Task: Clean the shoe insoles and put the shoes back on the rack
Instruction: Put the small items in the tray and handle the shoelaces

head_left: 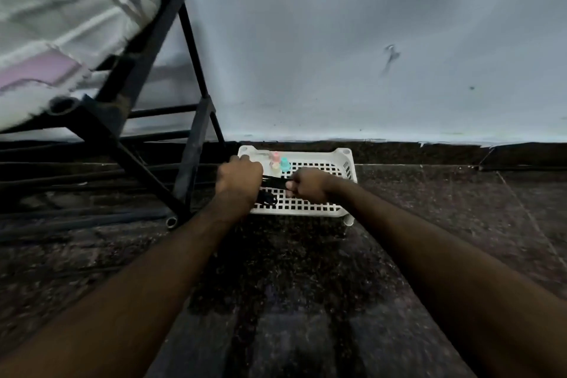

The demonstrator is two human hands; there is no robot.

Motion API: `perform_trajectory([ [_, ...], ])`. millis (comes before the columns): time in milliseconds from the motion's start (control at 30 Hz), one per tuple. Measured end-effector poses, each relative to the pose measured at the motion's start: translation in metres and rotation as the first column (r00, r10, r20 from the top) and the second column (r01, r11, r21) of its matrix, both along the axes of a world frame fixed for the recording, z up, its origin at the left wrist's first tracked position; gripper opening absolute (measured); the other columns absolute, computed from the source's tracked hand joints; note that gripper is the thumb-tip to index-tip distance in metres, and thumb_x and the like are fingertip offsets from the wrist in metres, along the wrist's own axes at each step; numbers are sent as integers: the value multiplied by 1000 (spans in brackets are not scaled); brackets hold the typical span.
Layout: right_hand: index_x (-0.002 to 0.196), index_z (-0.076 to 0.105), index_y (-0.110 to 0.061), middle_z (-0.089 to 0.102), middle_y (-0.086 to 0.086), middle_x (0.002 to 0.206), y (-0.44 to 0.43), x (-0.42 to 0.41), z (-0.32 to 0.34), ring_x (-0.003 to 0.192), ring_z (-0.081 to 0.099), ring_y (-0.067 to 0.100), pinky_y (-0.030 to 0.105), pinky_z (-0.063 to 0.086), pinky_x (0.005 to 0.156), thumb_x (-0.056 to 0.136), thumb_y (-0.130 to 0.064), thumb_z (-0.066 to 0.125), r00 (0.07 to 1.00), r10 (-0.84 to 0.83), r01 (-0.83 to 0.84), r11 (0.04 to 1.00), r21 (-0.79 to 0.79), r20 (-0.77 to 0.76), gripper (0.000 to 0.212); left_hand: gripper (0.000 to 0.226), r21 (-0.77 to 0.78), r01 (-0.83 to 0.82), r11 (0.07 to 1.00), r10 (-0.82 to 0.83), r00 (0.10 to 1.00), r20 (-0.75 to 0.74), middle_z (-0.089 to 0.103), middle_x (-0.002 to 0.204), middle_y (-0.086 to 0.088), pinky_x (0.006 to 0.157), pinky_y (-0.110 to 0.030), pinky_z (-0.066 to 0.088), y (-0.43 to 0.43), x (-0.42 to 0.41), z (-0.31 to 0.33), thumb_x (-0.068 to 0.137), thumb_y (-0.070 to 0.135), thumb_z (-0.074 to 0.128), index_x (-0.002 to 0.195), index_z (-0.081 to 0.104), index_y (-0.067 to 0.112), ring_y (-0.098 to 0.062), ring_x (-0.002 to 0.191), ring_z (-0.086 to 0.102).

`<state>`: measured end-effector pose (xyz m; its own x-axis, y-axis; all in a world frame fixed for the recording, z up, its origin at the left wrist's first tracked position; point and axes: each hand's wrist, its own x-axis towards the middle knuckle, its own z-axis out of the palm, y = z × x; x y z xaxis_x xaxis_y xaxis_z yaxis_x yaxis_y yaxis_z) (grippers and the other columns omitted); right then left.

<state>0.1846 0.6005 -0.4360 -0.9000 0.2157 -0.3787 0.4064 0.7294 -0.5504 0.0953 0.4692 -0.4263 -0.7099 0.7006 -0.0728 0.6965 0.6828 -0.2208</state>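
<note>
Dark speckled floor [306, 285] met a pale wall [337, 40], and a white lattice basket [345, 153] sat against it. Over the basket a dark strip [274, 182] ran between both hands; it was probably an insole, though blur left that unsure. The right hand [308, 186] pinched one end with curled fingers. The left hand [239, 178] covered the other end with its fingers hidden, so its grip could not be told. Small bottles [279, 163] stood in the basket just behind. A black rack [190, 144] stood at the left; no shoe showed clearly. Cleaning would likely go best with the strip held taut and flat, clear of the bottles so none tipped.
</note>
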Motion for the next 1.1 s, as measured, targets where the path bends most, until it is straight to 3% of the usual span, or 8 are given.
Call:
perform_trajectory([
  [200,74,53,-15,46,-1,66,-3,-14,-14,57,40,9,22,35,54,105,-17,32,923,-361,250,825,-508,-132,36,28,236,-297,925,234,936,262,64,114,-12,82,-35,46,5,-1,-23,97,32,50,108,64,11,-32,109,60],
  [333,77,52,-16,49,-1,68,-17,-12,-14,57,43,8,24,38,56,105,-19,31,849,-511,310,689,-655,-135,34,35,448,-675,586,156,636,756,70,94,-19,71,-34,48,12,7,-41,97,32,50,88,70,4,-36,92,65],
  [500,78,51,-16,51,-1,65,-37,-20,-8,44,47,1,21,36,52,104,-16,31,816,-542,279,673,-685,-200,33,41,472,-855,214,-139,452,881,49,58,0,33,-13,26,12,25,-39,101,14,39,62,52,16,-14,50,40],
  [600,75,52,-16,49,-1,63,-40,-24,-8,50,43,7,23,36,52,104,-16,31,837,-503,255,708,-659,-216,35,40,469,-878,96,-171,450,877,50,61,-3,42,-17,31,8,21,-42,102,17,40,64,53,15,-15,52,42],
  [667,72,54,-16,50,0,62,-34,-25,-14,54,43,11,26,36,54,102,-15,34,853,-457,266,795,-545,-251,37,33,521,-836,172,-36,523,851,64,77,-11,61,-27,44,5,13,-43,101,23,44,78,65,11,-25,71,58],
  [767,83,63,-6,59,9,78,-23,-22,-30,72,53,22,29,37,64,100,-17,40,939,-275,238,954,-184,-207,31,31,456,-566,687,341,805,485,65,111,-15,84,-37,48,-7,-6,-40,98,33,47,107,67,10,-35,105,61],
  [833,100,65,1,63,14,92,-21,-20,-42,87,57,27,29,38,71,100,-19,42,978,-165,164,986,-15,-126,31,28,283,-328,901,280,940,198,59,120,-12,83,-39,47,-12,-14,-40,98,31,48,112,64,12,-31,113,55],
  [1100,109,63,-3,62,19,110,-22,-27,-65,104,57,33,34,44,85,99,-27,46,999,-19,30,970,241,-46,31,15,88,-95,992,107,984,-144,61,111,-3,76,-34,46,-15,-13,-68,89,23,60,102,66,20,-25,104,56],
])
